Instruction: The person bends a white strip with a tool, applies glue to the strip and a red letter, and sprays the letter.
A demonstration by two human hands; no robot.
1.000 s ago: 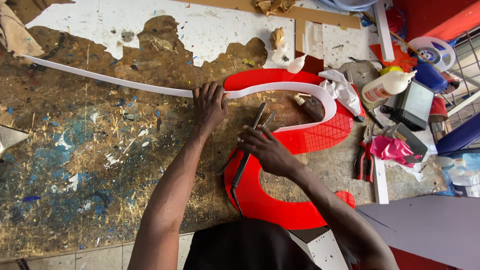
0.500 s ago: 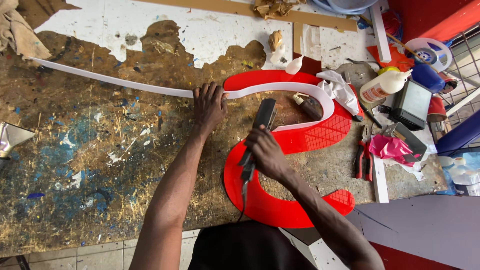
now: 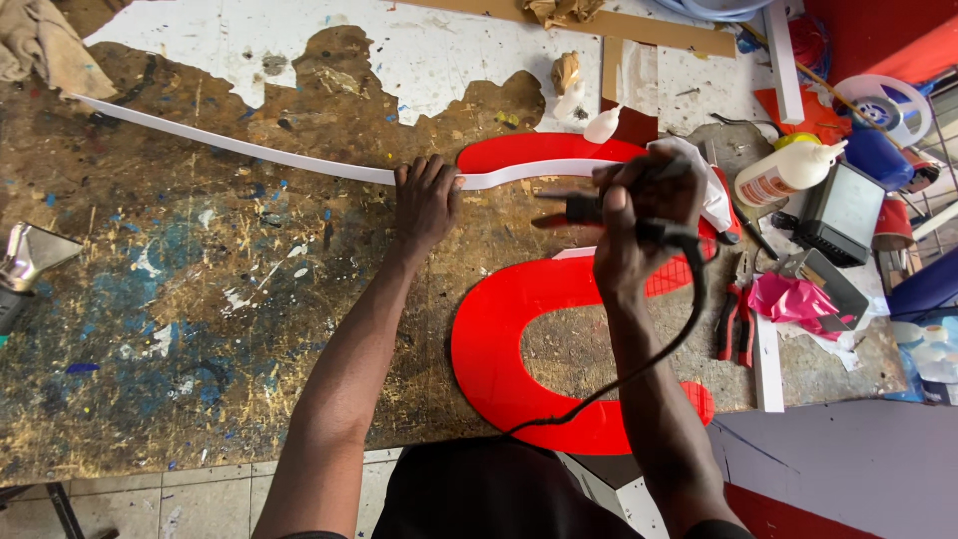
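A large red curved acrylic shape (image 3: 499,339) lies flat on the paint-stained wooden workbench (image 3: 200,299). A long white plastic strip (image 3: 249,152) runs from the far left across the bench and along the red shape's upper edge. My left hand (image 3: 424,200) presses flat on this strip where it meets the red shape. My right hand (image 3: 634,215) is raised above the red shape and grips a black corded tool (image 3: 584,210), its tip pointing left toward the strip. The black cord (image 3: 649,369) hangs down toward my body.
A metal heat-gun nozzle (image 3: 30,255) sits at the left edge. At the right are a white glue bottle (image 3: 783,175), red-handled pliers (image 3: 733,324), a pink rag (image 3: 788,299), a dark box (image 3: 848,210) and a tape reel (image 3: 888,105). A cloth (image 3: 45,50) lies top left.
My right hand has lifted the black tool off the red shape and carried it up and to the right. My left hand stays on the white strip.
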